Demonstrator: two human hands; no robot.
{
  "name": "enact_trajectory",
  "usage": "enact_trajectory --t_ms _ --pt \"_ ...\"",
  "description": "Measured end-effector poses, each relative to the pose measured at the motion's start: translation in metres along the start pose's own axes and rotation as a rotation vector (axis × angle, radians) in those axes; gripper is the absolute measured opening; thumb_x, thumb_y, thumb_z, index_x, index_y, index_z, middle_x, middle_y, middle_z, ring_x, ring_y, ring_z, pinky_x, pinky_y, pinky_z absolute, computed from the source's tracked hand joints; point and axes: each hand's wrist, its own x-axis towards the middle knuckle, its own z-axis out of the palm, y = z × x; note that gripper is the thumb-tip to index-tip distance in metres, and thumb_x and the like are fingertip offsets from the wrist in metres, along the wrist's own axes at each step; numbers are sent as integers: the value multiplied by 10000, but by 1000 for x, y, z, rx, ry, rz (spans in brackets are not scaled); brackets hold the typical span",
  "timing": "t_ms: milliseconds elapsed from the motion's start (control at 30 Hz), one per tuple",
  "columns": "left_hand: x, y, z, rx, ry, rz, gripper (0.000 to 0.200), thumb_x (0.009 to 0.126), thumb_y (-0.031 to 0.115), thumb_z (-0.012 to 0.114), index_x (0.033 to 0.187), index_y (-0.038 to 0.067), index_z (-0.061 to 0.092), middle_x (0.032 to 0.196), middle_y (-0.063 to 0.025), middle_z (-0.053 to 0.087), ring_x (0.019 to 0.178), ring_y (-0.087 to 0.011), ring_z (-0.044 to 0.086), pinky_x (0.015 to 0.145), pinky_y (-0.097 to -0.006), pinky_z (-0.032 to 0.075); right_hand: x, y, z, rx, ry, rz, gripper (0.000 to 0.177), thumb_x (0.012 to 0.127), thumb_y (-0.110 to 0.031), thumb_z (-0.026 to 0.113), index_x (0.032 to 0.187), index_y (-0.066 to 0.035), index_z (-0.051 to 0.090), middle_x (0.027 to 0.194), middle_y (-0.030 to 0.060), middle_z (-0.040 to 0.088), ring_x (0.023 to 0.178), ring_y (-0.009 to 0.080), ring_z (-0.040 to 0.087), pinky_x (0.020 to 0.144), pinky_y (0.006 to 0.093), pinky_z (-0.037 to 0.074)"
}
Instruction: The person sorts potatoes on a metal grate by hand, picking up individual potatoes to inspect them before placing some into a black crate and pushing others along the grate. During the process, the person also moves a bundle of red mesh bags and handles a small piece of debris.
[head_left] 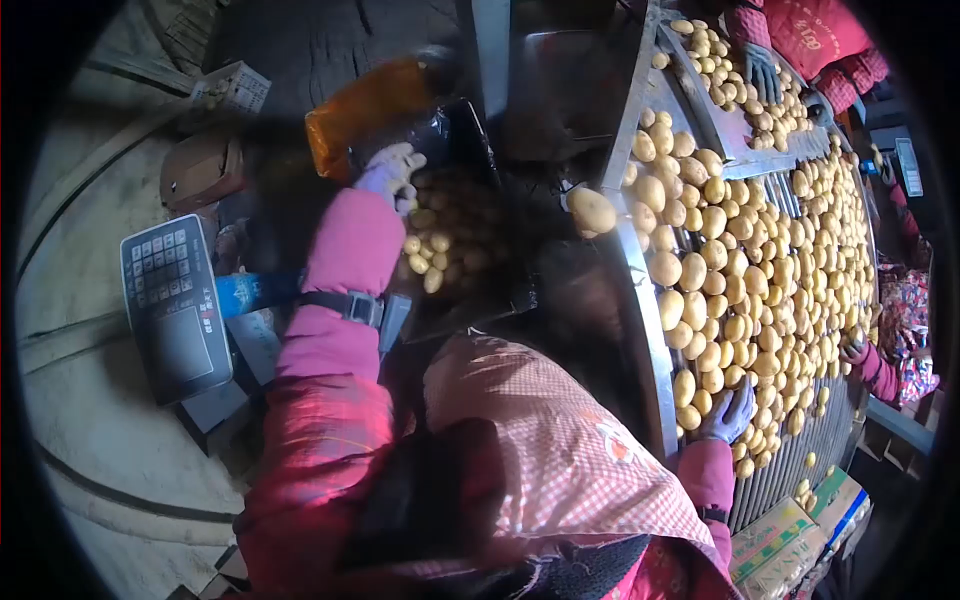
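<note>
My left hand [393, 172], in a pale glove, is at the left side of a black-lined crate [488, 150] that holds potatoes [430, 260]. Its fingers are bent and partly in shadow, so whether they hold anything is unclear. My right hand [732, 412], in a grey-purple glove, rests on the near edge of many potatoes [765, 290] spread over a metal roller table, its fingers apart. One large potato [590, 212] is beside the metal rim [640, 300], left of the table.
A scale display with keypad [178, 310] stands at the left, near an orange bag [370, 110]. Co-workers' gloved hands [762, 75] are among potatoes at the upper right; another co-worker's hand [855, 345] is at the far right. Cardboard boxes [785, 545] lie at the lower right.
</note>
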Motion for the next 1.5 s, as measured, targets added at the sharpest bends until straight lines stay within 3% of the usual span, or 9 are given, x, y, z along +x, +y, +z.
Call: enact_trajectory --t_ms 300,467,533,633,1033,1133,1167,1233,1500 --pt "-22 -110 53 30 -454 -273 498 826 230 589 1291 103 463 1125 -118 603 497 -154 532 383 -293 399 -1 4 2 -63 -10 14 421 911 -172 499 1304 -20 507 1294 190 533 1217 332 481 1040 433 349" --pt "46 -59 128 -136 -539 36 392 871 383 576 1213 197 526 930 -23 612 647 -202 598 459 -263 456 -1 5 1 -60 12 -23 410 892 -141 532 1281 -10 521 1268 195 542 1193 357 489 1018 457 371" --pt "67 -18 174 -227 -367 -92 386 827 406 647 1101 158 536 968 -56 622 786 -285 635 661 -436 555 -3 9 3 -110 24 -61 406 891 -141 538 1276 -13 526 1253 193 552 1191 362 490 1016 460 374" --pt "69 12 187 -378 -484 -14 463 950 279 441 1366 108 330 1443 -199 343 1316 -406 323 1089 -519 284 -2 11 3 -69 65 -103 397 879 -148 554 1256 -21 542 1236 194 562 1174 375 507 1021 465 376" --pt "-89 -26 292 295 -761 21 536 922 367 544 1355 72 428 1249 -134 554 971 -242 603 771 -314 515 1 -2 -8 -77 -37 124 490 851 -303 574 1324 -191 510 1309 91 528 1257 307 442 1063 487 288" --pt "-118 -66 312 428 -982 185 508 938 349 524 1353 66 444 1262 -130 549 1040 -216 584 842 -324 496 0 38 3 539 -43 191 372 878 -198 586 1246 -141 584 1163 114 615 1116 239 564 948 350 429" --pt "-125 -77 319 469 -1029 379 452 943 288 519 1329 59 470 1229 -126 564 1044 -197 581 851 -306 484 -3 22 -32 1088 -95 757 310 933 -159 552 1233 -92 590 1114 91 637 1055 165 578 906 276 451" --pt "-137 -101 333 510 -1115 561 400 947 228 515 1305 51 497 1196 -122 579 1048 -177 577 859 -288 473 -22 35 -53 926 219 632 311 971 -191 512 1242 -52 575 1128 60 630 1057 125 552 931 264 434" --pt "-206 -166 388 814 -1487 1253 492 791 210 652 1250 64 553 1173 -185 588 1093 -353 563 893 -391 462 -123 49 -78 621 193 763 303 950 -235 530 1187 -63 609 1052 125 649 978 211 608 868 301 470"
